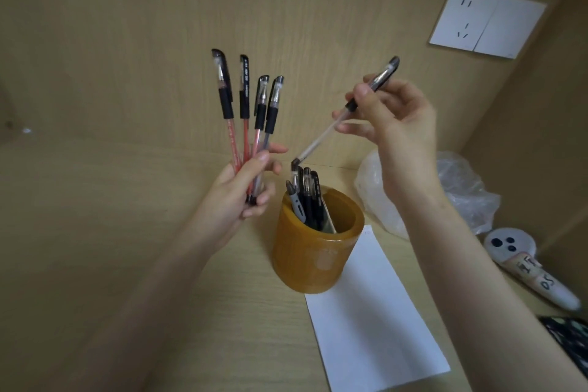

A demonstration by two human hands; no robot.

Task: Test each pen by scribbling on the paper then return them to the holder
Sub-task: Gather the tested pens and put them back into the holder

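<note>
My left hand grips a fan of several capped pens by their lower ends, caps pointing up, left of the holder. My right hand pinches one more capped pen near its cap, held slanted with its lower end just above the pens standing in the holder. The amber, round pen holder stands on the desk between my forearms with several black pens inside. A white sheet of paper lies on the desk to the right of the holder, partly under my right forearm.
A crumpled clear plastic bag sits behind the paper against the wall. A white pouch with black dots and letters lies at the right, a dark patterned object at the right edge. A white wall socket is on the wooden back panel.
</note>
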